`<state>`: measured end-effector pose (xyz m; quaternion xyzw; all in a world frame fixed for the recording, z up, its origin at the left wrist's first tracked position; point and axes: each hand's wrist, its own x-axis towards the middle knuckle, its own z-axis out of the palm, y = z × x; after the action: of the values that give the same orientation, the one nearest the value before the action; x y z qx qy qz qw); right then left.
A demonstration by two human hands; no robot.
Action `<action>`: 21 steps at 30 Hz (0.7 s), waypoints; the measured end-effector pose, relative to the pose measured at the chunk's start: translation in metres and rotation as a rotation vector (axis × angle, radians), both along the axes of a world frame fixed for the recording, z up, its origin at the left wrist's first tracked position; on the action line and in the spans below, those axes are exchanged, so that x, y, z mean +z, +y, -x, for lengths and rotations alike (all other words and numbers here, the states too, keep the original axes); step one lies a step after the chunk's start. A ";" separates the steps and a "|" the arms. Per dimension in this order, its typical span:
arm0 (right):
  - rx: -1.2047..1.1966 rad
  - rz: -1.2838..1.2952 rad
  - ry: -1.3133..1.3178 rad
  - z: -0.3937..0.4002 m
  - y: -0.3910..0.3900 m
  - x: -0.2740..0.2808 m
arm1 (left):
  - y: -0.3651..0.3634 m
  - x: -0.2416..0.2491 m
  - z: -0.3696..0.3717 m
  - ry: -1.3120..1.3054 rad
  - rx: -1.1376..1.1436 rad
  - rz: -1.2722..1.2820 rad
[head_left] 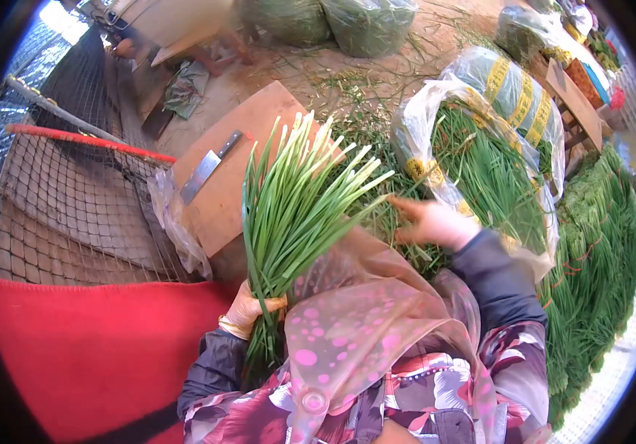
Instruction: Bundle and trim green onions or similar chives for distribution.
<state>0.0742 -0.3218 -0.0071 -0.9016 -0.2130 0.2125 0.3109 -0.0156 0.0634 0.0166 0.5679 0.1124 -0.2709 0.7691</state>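
My left hand, in a thin pale glove, is closed round the lower part of a large bunch of Chinese chives. The bunch stands upright over my lap, with its pale stalk ends fanned out at the top and green leaves hanging below the fist. To the right of the bunch, my right hand is slightly blurred, its fingers apart and pointing left. One leaf reaches out from the bunch close to those fingertips. Beneath the bunch, a see-through apron with pink dots covers my lap.
A cleaver lies on a wooden board ahead. At right stand an open plastic bag of chives and a tall pile of tied chives. Red cloth and black netting are at left; trimmings litter the ground.
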 end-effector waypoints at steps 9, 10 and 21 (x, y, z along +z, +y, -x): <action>-0.260 -0.383 0.316 -0.011 0.002 0.055 | 0.006 0.021 -0.026 -0.038 -0.009 -0.192; -0.392 -0.608 0.516 -0.015 -0.004 0.021 | 0.009 0.019 -0.028 -0.042 -0.007 -0.176; -0.188 -0.662 0.412 -0.018 0.010 -0.007 | -0.007 0.024 -0.035 -0.306 0.098 -0.252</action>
<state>0.0925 -0.3119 -0.0143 -0.7067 -0.1197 0.2794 0.6389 0.0197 0.0561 0.0403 0.6880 0.0546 -0.1273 0.7124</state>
